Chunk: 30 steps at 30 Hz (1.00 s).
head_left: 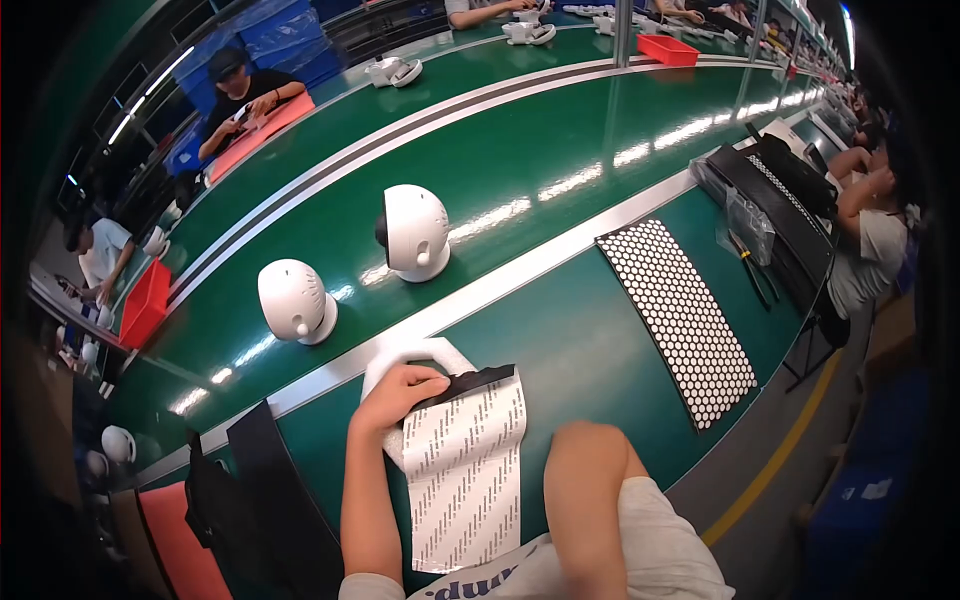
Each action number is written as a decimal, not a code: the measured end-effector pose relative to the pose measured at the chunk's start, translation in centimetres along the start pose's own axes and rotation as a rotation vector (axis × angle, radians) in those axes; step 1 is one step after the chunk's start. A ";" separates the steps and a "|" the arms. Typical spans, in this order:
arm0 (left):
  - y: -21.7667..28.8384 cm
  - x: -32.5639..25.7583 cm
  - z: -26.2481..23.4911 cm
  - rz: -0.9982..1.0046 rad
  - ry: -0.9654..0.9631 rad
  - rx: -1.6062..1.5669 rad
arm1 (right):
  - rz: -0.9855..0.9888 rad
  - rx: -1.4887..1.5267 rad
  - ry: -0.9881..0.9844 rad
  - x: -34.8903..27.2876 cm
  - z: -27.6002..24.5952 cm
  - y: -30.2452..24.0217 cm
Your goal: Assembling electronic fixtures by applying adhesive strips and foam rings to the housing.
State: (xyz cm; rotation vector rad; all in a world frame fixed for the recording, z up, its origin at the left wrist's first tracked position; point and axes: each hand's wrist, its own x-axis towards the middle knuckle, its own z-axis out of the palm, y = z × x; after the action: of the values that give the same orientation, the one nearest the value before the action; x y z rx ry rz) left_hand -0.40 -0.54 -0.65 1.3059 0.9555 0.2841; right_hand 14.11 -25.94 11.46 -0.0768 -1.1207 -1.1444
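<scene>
My left hand is closed at the top left corner of a white backing sheet printed with slanted rows. Along the sheet's top runs a torn-looking black edge, and its lower end hangs near my shirt. Partly under the hand and sheet lies a white foam ring. My right arm is bent, its elbow over the bench; the right hand lies beyond the lower edge of the picture. To the right, a black sheet covered in white round pads rests flat on the green bench.
Two white rounded devices stand on the green conveyor beyond a metal rail. Pliers, a clear plastic bag and a black case are at right. Black sheets lie at left. Co-workers sit around the line.
</scene>
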 end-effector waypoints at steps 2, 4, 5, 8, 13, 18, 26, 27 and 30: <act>0.2 0.6 0.5 -0.008 -0.014 0.008 | -0.002 -0.007 -0.010 -0.2 -0.4 0.4; 0.4 0.4 0.6 0.001 -0.008 0.025 | 0.003 -0.006 0.000 -0.3 -0.4 0.5; 0.5 0.4 0.7 0.012 -0.008 0.040 | 0.005 -0.004 0.006 -0.4 -0.4 0.6; 0.4 0.1 0.8 -0.008 0.001 0.050 | 0.003 -0.020 -0.008 -0.3 -0.3 0.3; 0.4 -0.4 0.3 -0.016 -0.011 -0.037 | -0.016 -0.049 -0.057 -0.2 -0.3 0.3; 0.8 -0.2 0.6 -0.009 -0.024 0.033 | -0.022 -0.036 -0.069 -0.2 -0.4 0.5; 0.7 -0.5 0.4 -0.001 -0.016 0.042 | -0.020 -0.023 -0.069 0.0 -0.3 0.6; 0.8 -0.4 0.5 0.001 -0.020 0.046 | -0.022 -0.024 -0.074 -0.1 -0.4 0.6; 0.8 -0.3 0.7 0.003 -0.024 0.014 | -0.021 -0.025 -0.081 -0.1 -0.4 0.6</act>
State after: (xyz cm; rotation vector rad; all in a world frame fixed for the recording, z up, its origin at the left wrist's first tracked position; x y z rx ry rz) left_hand 0.22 -0.97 0.20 1.3215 0.9369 0.2643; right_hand 14.80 -25.80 11.47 -0.1323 -1.1816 -1.1834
